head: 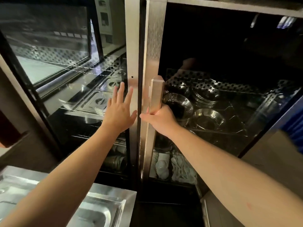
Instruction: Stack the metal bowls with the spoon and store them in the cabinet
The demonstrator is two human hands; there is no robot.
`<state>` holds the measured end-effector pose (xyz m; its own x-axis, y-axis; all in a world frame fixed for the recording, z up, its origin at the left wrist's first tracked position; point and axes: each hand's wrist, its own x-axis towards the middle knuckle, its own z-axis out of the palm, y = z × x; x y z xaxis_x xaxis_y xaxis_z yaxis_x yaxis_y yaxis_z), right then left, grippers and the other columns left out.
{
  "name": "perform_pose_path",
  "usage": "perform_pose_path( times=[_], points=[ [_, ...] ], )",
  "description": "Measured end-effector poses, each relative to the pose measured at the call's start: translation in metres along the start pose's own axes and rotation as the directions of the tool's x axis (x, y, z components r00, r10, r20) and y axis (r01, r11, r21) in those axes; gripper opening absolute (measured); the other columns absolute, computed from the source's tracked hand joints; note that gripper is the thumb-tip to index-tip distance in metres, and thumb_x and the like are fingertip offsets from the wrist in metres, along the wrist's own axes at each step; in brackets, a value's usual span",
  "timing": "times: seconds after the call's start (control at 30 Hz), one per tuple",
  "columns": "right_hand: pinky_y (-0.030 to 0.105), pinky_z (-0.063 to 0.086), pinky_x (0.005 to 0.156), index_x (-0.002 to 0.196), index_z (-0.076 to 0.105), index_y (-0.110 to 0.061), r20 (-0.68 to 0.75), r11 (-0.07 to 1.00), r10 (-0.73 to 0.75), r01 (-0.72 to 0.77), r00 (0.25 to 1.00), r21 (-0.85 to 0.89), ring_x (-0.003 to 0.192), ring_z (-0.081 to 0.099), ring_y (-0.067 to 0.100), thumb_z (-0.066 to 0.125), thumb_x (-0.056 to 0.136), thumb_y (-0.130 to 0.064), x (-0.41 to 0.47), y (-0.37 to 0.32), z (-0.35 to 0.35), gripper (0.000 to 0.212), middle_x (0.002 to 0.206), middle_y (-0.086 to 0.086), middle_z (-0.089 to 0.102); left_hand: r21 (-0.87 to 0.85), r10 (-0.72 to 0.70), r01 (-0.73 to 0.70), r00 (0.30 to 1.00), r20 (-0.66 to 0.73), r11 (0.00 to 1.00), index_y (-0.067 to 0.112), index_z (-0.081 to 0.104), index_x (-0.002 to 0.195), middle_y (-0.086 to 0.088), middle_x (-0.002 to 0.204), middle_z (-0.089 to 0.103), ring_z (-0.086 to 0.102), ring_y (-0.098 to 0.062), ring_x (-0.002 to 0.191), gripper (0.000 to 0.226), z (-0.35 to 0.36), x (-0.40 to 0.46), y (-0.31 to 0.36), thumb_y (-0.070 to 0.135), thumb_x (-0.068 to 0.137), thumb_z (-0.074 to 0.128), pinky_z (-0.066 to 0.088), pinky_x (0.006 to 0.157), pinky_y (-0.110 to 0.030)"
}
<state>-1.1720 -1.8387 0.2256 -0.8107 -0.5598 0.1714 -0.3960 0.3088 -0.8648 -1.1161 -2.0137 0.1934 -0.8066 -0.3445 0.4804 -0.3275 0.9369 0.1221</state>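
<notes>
A tall glass-door cabinet with a steel frame (154,46) fills the view. My right hand (159,119) grips the vertical metal handle (155,97) of the right door. My left hand (120,110) lies flat, fingers spread, against the steel edge of the left door (131,63). Behind the right glass, metal bowls sit on a wire shelf: a dark stack (178,105) right by the handle, a single bowl (210,119) beside it, more stacks (205,95) behind. No spoon is visible.
Steel lidded trays (96,102) sit behind the left glass. Lower shelves hold metal cups (114,161) and white plastic items (177,167). A steel sink counter (91,207) is at bottom left, and a steel surface (270,153) stands at the right.
</notes>
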Motion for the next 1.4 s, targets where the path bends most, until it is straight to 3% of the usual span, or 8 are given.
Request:
perform_pose_path(
  times=[0.27, 0.43, 0.6, 0.7, 0.8, 1.0, 1.27, 1.4],
  points=[
    [0.026, 0.053, 0.061, 0.076, 0.064, -0.03, 0.004, 0.999, -0.046, 0.046, 0.999, -0.013, 0.059, 0.067, 0.001, 0.08, 0.081, -0.037, 0.03, 0.007, 0.001, 0.018, 0.057, -0.02, 0.066, 0.017, 0.011, -0.01, 0.998, -0.06, 1.0, 0.02, -0.002, 0.162, -0.019, 0.169, -0.009, -0.01, -0.041, 0.154, 0.082, 0.021, 0.018, 0.0, 0.046, 0.094, 0.037, 0.01, 0.121, -0.059],
    [0.023, 0.046, 0.055, 0.061, 0.047, -0.035, 0.0, 0.996, -0.089, 0.089, 0.996, -0.017, 0.04, 0.054, -0.004, 0.075, 0.086, -0.034, 0.038, 0.009, 0.002, 0.038, 0.041, -0.024, 0.053, 0.037, 0.015, -0.012, 0.996, -0.092, 0.999, 0.013, -0.002, 0.161, -0.024, 0.167, -0.006, -0.01, -0.046, 0.153, 0.091, 0.027, 0.02, 0.005, 0.042, 0.09, 0.046, 0.003, 0.118, -0.055],
    [0.009, 0.037, 0.039, 0.062, 0.048, -0.035, -0.055, 0.992, -0.109, 0.105, 0.993, -0.075, 0.036, 0.052, -0.006, 0.074, 0.085, -0.038, 0.046, 0.016, 0.003, 0.035, 0.04, -0.03, 0.05, 0.033, 0.0, 0.005, 0.989, -0.147, 0.999, 0.011, -0.001, 0.161, -0.028, 0.166, -0.002, -0.007, -0.048, 0.152, 0.095, 0.039, 0.022, 0.008, 0.047, 0.091, 0.053, 0.01, 0.118, -0.058],
    [0.027, 0.059, 0.052, 0.081, 0.068, -0.025, -0.101, 0.986, -0.144, 0.134, 0.984, -0.099, 0.058, 0.067, 0.002, 0.072, 0.083, -0.038, 0.052, 0.017, 0.007, 0.014, 0.063, -0.017, 0.068, 0.023, -0.003, 0.007, 0.983, -0.184, 1.0, 0.01, 0.0, 0.161, -0.029, 0.166, -0.001, -0.007, -0.049, 0.152, 0.092, 0.046, 0.024, 0.009, 0.048, 0.094, 0.05, 0.011, 0.118, -0.059],
    [0.042, 0.064, 0.061, 0.095, 0.072, -0.019, -0.121, 0.988, -0.135, 0.125, 0.983, -0.09, 0.066, 0.072, 0.013, 0.069, 0.08, -0.042, 0.056, 0.02, 0.01, 0.027, 0.075, -0.004, 0.072, 0.006, -0.004, 0.005, 0.976, -0.219, 1.0, 0.008, 0.003, 0.161, -0.031, 0.165, 0.002, -0.006, -0.049, 0.152, 0.085, 0.05, 0.025, 0.009, 0.052, 0.098, 0.041, 0.012, 0.119, -0.06],
    [0.036, 0.065, 0.068, 0.112, 0.07, -0.024, -0.101, 0.991, -0.129, 0.123, 0.986, -0.061, 0.078, 0.073, 0.008, 0.062, 0.073, -0.054, 0.056, 0.022, 0.01, 0.05, 0.09, -0.008, 0.074, 0.005, 0.004, -0.003, 0.979, -0.202, 1.0, 0.009, 0.004, 0.161, -0.031, 0.165, 0.003, -0.006, -0.05, 0.152, 0.089, 0.048, 0.024, 0.009, 0.046, 0.095, 0.052, 0.018, 0.118, -0.064],
    [0.044, 0.065, 0.067, 0.104, 0.07, -0.018, -0.039, 0.988, -0.067, 0.06, 0.997, -0.143, 0.073, 0.074, 0.021, 0.066, 0.08, -0.052, 0.046, 0.015, 0.003, 0.042, 0.083, 0.005, 0.075, -0.019, 0.008, -0.01, 0.996, -0.092, 1.0, 0.017, 0.005, 0.161, -0.026, 0.166, 0.005, -0.003, -0.047, 0.153, 0.097, 0.023, 0.02, 0.004, 0.046, 0.088, 0.062, 0.025, 0.117, -0.065],
    [0.036, 0.063, 0.067, 0.093, 0.065, -0.031, 0.027, 0.983, -0.019, 0.023, 0.999, -0.182, 0.068, 0.069, 0.012, 0.07, 0.081, -0.059, 0.037, 0.007, -0.004, 0.032, 0.078, -0.004, 0.071, -0.021, -0.029, 0.028, 0.999, -0.042, 0.999, 0.024, 0.011, 0.16, -0.02, 0.166, 0.012, 0.011, -0.045, 0.153, 0.096, 0.007, 0.019, 0.006, 0.045, 0.085, 0.068, 0.034, 0.111, -0.062]
  ],
)
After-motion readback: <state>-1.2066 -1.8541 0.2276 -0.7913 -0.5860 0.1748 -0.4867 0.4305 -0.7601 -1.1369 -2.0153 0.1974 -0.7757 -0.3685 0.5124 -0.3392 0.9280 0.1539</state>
